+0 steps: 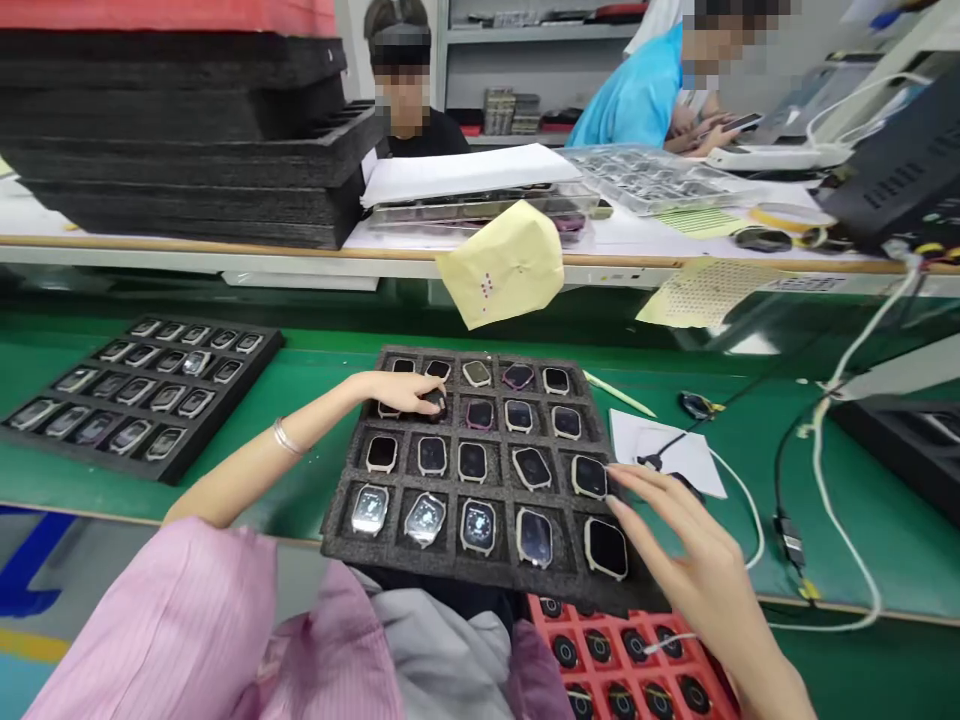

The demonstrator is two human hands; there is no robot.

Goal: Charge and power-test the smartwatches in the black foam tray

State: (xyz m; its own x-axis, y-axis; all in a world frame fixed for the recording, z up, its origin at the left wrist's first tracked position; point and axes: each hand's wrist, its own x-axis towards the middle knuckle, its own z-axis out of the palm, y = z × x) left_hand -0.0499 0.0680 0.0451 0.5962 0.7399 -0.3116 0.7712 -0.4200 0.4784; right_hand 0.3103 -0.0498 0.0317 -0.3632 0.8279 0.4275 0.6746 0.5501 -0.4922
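Observation:
A black foam tray (499,568) stands in front of me, its near edge past the green bench's edge. Smartwatch bodies without straps sit in its compartments; several in the nearest row have lit screens. My left hand (401,390) reaches over the far left part, its fingertips closed around a dark smartwatch (438,403) in the second row from the back. The hand partly hides that watch. My right hand (686,540) is at the tray's right side, fingers stretched out, fingertips by a light-framed smartwatch (589,477). Nothing is held in it.
Another black tray of watches (169,470) lies at left. A red tray with round black pieces (600,680) is below, near my lap. Cables (847,500), white paper (630,440) and a pale green pen (619,393) lie at right. Stacked foam trays (187,190) fill the shelf; two people sit beyond.

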